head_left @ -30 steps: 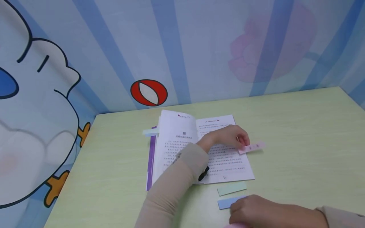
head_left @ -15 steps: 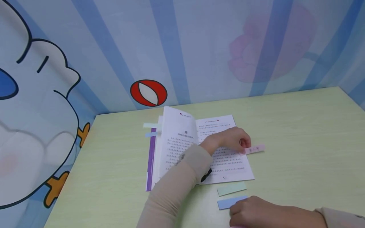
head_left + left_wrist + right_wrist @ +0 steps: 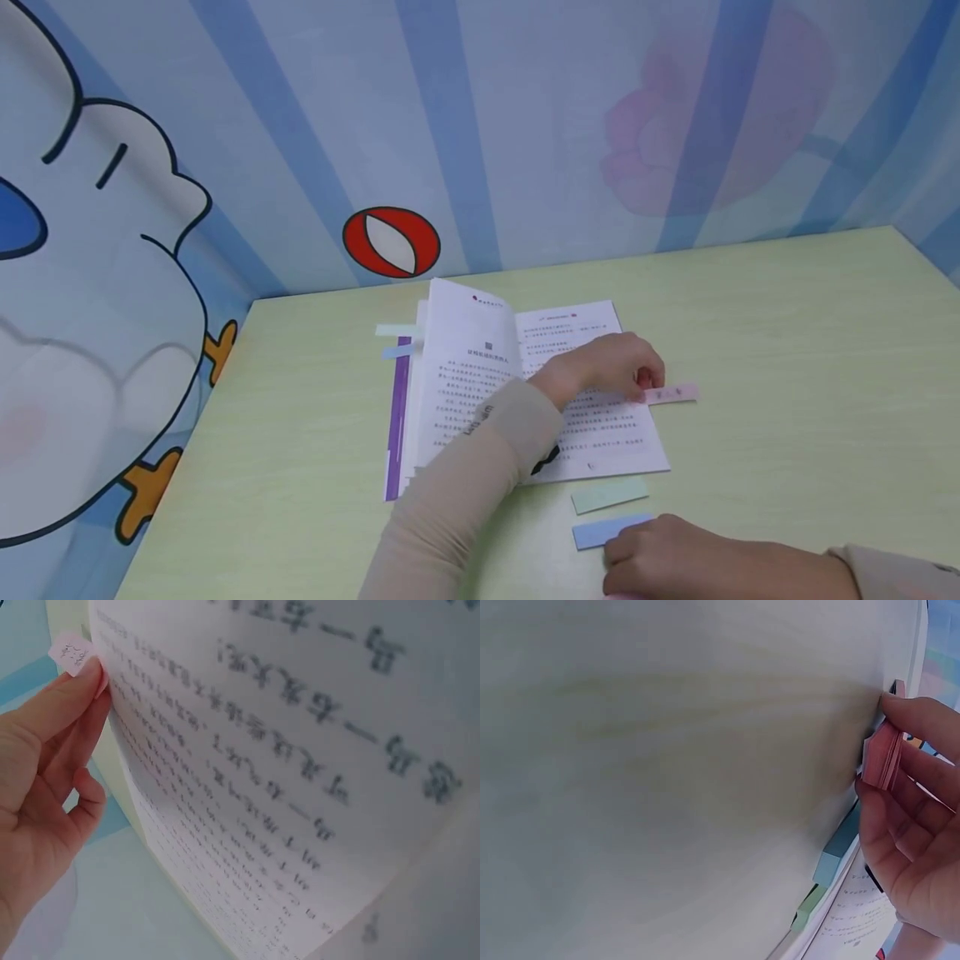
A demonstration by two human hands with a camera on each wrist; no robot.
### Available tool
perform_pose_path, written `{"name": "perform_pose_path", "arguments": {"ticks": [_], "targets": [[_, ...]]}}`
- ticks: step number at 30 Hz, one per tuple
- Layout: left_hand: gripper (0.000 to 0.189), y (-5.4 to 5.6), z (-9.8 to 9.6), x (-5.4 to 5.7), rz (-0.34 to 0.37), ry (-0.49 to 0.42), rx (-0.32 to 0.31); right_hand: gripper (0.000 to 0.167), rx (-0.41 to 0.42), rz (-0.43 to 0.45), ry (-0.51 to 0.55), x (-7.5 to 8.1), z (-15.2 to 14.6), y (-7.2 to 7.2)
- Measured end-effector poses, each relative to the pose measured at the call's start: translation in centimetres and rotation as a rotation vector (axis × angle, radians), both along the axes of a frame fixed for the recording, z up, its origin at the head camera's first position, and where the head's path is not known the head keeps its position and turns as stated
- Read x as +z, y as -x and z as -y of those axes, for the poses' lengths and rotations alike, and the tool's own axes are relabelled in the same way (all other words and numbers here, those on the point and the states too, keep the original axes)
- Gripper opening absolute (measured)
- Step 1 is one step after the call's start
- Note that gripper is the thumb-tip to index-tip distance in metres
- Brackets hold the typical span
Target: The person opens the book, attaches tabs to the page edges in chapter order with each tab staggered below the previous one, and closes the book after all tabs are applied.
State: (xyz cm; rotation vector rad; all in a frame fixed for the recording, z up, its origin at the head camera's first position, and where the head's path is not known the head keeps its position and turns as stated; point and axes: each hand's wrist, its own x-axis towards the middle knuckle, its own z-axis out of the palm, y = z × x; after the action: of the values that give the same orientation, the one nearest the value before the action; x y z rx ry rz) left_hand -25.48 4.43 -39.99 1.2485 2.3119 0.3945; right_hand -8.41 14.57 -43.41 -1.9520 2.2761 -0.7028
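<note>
An open book (image 3: 585, 454) with printed pages lies on the table. My left hand (image 3: 611, 367) reaches across its right page and pinches a pink sticky tab (image 3: 675, 394) with handwriting on it. The tab sticks out past the page's outer edge. In the left wrist view, thumb and finger squeeze the pink tab (image 3: 73, 654) at the page edge. Near the table's front, my right hand (image 3: 663, 554) holds a pink pad of sticky tabs; the right wrist view shows this pink pad (image 3: 883, 754) between thumb and fingers. The head view shows just a sliver of it.
A blue pad of sticky tabs (image 3: 603, 532) and a green one (image 3: 610, 497) lie between my right hand and the book. A pale green tab (image 3: 397, 331) and a blue tab (image 3: 399, 352) stick out from the book's left side. A patterned wall (image 3: 525, 167) stands behind the table.
My left hand has shifted slightly right, and the pink tab now lies straighter at the page edge. The book's left page has risen somewhat, showing the two left tabs more. The right hand stays nearly still.
</note>
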Motion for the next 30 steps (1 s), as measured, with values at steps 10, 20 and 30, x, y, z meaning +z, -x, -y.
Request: {"name": "perform_pose_path", "arguments": {"ticks": [10,20,30], "targets": [[0.032,-0.1,0.2,0.4,-0.161,0.105,0.015,0.008,-0.034,-0.127,0.035,0.7,-0.3,0.3],[0.032,0.3,2.8,1.4,-0.058,0.103,-0.056,0.018,-0.410,-0.153,0.030,2.1,-3.8,4.7],[0.030,-0.9,4.6,1.1,0.028,0.211,0.027,0.035,-0.589,-0.084,-0.204,1.3,-5.4,6.3]]}}
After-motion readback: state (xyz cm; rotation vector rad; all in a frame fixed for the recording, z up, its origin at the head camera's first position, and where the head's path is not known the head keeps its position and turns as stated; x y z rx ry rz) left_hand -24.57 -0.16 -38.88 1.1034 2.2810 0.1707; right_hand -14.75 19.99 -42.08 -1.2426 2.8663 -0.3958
